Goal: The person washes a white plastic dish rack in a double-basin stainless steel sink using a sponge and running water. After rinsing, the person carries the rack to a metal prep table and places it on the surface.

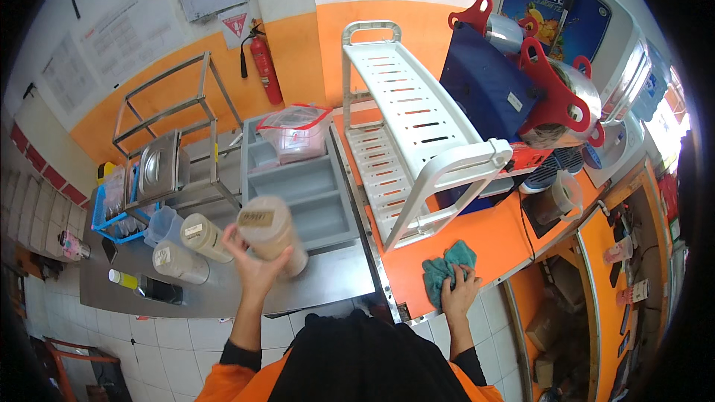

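My left hand (pixel 258 268) grips a tall translucent plastic canister (pixel 273 234) with a labelled lid, over the stainless steel table (pixel 335 276). Left of it stand two similar canisters, a cream-coloured one (pixel 208 239) and a paler one (pixel 184 264). My right hand (pixel 461 290) presses on a bunched green cloth (pixel 447 271) at the front of the orange counter (pixel 497 254). Behind the cloth rises a white two-tier plastic rack (pixel 413 106) with slotted shelves, which bear nothing. A grey compartment tray (pixel 301 215) lies just behind the held canister.
A metal frame rack (pixel 215 117) and a blue basket (pixel 100 218) stand at the left. A bottle (pixel 159 289) lies near the steel table's front edge. Right of the white rack are a dark blue machine (pixel 483 78), metal pots with red handles (pixel 575 95) and a clear jug (pixel 561 195).
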